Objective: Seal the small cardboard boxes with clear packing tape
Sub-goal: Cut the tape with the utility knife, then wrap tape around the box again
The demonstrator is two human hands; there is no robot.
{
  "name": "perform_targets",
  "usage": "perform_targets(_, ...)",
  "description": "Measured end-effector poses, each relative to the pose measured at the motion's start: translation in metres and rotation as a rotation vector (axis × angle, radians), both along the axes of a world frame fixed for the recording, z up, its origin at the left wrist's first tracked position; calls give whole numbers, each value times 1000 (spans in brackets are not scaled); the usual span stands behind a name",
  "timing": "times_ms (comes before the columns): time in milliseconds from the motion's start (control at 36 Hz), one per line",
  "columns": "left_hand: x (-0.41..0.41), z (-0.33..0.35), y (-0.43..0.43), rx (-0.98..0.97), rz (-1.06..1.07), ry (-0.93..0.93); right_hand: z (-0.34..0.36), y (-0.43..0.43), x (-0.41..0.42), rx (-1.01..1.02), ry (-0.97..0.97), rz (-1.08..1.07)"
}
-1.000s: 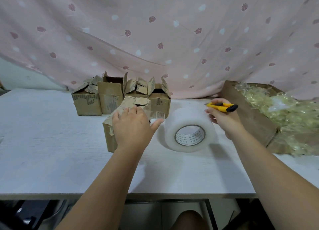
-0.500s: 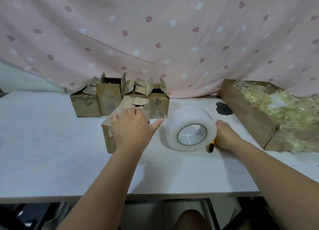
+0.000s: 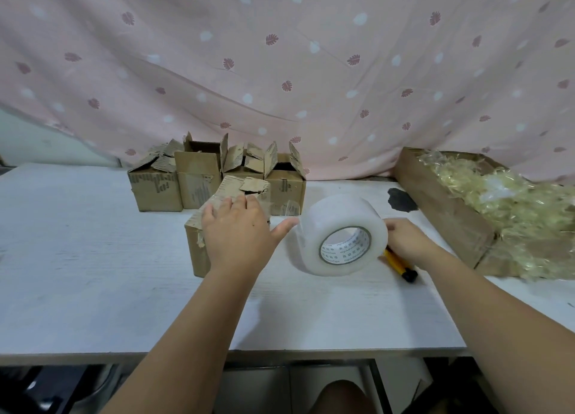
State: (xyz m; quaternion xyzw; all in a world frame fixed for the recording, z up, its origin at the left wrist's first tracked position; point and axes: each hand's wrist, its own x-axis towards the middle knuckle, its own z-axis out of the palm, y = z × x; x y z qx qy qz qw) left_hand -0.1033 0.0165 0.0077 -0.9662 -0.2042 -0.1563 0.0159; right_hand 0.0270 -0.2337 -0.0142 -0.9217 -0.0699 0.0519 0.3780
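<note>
A small cardboard box (image 3: pixel 199 255) stands near the middle of the white table. My left hand (image 3: pixel 236 230) presses flat on its closed top flaps, fingers straight and thumb stretched toward the roll. A big roll of clear packing tape (image 3: pixel 339 236) stands on edge just right of the box. A clear strip (image 3: pixel 291 210) runs from it toward the box top. My right hand (image 3: pixel 404 239) curls against the roll's right side, its fingertips hidden behind the roll. A yellow utility knife (image 3: pixel 401 266) lies on the table under that wrist.
Several small open boxes (image 3: pixel 199 180) stand in a row behind, against the pink curtain. A long cardboard box of yellowish plastic scraps (image 3: pixel 448 208) fills the right side. A dark stain (image 3: pixel 399 199) marks the table behind the roll. The table's front edge (image 3: pixel 280 353) is near.
My right hand came down from above the roll with the knife, laid the knife on the table and now holds the roll's right side. My left hand stayed on the box.
</note>
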Motion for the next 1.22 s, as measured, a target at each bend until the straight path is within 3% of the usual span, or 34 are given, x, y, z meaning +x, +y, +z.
perform_targets(83,0,1,0,-1,0,-4,21,-1,5,395,1,-155)
perform_targets(194,0,1,-1,-3,1,5,62,18,1,400,-258,-105)
perform_targets(306,1,-1,0,4,8,6,96,60,-23,170,-475,192)
perform_targets(472,-1,0,-1,3,0,-18,91,105,-48,-418,-366,625)
perform_targets(528,0,-2,-1,-3,-6,-27,85,109,-52,-538,-430,619)
perform_targets(639,2,-6,0,-8,-10,-43,65,108,-65,-748,-825,365)
perform_targets(806,0,-3,-1,-19,-15,-43,38,108,-96,-528,-1173,168)
perform_targets(1028,-1,-1,-2,-16,-1,-49,19,93,-95,-647,-1105,152)
perform_targets(1222,-1,-1,-1,0,-3,-43,-20,91,-97,-266,-1324,21)
